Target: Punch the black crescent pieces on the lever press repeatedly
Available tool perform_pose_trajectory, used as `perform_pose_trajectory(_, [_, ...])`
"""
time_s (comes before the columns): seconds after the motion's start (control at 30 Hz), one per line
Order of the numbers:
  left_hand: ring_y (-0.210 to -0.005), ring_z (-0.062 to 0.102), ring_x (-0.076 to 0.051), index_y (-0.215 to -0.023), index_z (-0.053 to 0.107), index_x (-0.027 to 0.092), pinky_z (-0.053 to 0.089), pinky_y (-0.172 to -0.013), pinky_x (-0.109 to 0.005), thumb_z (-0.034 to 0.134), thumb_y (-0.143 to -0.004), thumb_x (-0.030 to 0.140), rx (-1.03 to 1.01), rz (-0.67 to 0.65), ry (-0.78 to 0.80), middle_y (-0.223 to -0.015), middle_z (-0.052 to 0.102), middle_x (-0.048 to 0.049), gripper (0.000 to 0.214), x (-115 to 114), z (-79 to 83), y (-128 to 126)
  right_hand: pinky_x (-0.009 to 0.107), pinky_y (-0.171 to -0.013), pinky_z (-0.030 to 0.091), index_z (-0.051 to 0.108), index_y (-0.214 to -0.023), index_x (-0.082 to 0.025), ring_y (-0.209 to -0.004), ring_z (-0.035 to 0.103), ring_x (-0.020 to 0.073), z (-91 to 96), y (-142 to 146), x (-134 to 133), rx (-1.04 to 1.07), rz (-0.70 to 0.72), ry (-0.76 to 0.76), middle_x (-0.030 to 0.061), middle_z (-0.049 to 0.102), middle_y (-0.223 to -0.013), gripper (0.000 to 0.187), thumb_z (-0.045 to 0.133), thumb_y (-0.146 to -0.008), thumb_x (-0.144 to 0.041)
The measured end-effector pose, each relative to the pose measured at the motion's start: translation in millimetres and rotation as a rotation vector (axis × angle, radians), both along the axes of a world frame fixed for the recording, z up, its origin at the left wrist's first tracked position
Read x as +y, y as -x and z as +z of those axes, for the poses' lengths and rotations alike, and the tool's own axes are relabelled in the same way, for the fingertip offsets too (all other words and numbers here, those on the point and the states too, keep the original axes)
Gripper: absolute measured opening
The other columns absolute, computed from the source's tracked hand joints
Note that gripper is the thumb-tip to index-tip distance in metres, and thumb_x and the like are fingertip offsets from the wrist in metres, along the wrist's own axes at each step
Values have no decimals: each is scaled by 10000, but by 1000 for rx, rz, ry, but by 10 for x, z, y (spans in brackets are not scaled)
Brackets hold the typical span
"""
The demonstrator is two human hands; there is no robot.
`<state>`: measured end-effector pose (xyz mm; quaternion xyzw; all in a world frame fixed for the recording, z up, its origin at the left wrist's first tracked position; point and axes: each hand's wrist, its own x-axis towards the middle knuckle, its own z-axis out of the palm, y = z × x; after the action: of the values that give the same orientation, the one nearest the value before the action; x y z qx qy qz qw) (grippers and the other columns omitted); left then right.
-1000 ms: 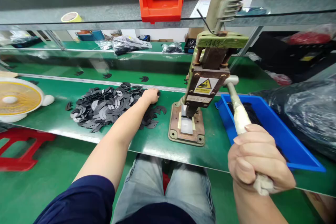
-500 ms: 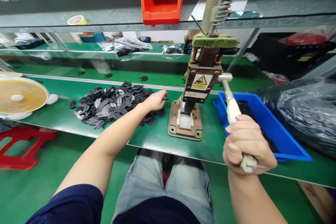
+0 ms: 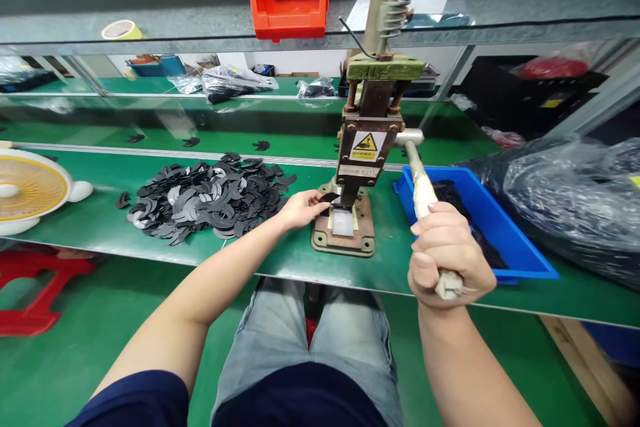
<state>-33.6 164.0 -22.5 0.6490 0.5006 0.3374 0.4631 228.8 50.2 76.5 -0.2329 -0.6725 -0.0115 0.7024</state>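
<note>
My left hand pinches a thin black curved piece at the left side of the hand press, close to its ram. Below the ram, a pale block sits on the brown metal base. Wrapped round the taped lever handle of the press is my right hand, its fingers closed. To the left of my left hand, a heap of black curved pieces lies on the green bench. How the held piece meets the press is too small to tell.
A blue bin with black pieces stands right of the press, beside a large clear plastic bag. A fan lies at the far left. Overhead, a red bin and a tape roll are on the shelf.
My left hand has moved from beside the heap's right edge to the press, bringing the black curved piece to it. My right hand still grips the lever. The view has shifted slightly.
</note>
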Motion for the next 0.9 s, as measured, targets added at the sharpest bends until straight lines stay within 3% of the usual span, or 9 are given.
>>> perform_pose_trajectory(0.1, [-507, 587, -108, -916, 583, 178, 469, -519, -208, 736, -946, 422, -94, 25, 125, -645, 646, 17, 290, 10, -26, -59, 539, -933, 569, 538, -677, -223, -718, 663, 169, -3, -3, -2, -3, 2, -2, -51, 618, -653, 230, 692, -847, -229])
perform_pose_trajectory(0.27, [-476, 637, -129, -926, 492, 191, 491, -480, -189, 727, -986, 329, -182, -28, 296, -594, 652, 5, 279, 20, 144, -189, 530, -933, 572, 541, -682, -227, -715, 662, 168, 7, 18, -7, 8, 1, 7, -48, 616, -651, 250, 705, -869, -252])
perform_pose_trajectory(0.8, [-414, 575, -102, -1134, 633, 170, 463, -452, -166, 657, -1010, 273, 98, -29, 611, -537, 592, 19, 163, 163, 423, -449, 527, -920, 566, 542, -712, -207, -724, 663, 165, 17, -14, 7, -28, 29, -28, -49, 621, -680, 181, 683, -817, -165])
perform_pose_trajectory(0.9, [-422, 576, -121, -1122, 616, 167, 482, -460, -201, 664, -1004, 303, 100, -43, 550, -552, 599, 16, 186, 96, 418, -489, 529, -892, 580, 548, -698, -210, -707, 666, 173, 13, -34, 15, -33, 17, -29, -45, 624, -663, 183, 692, -803, -166])
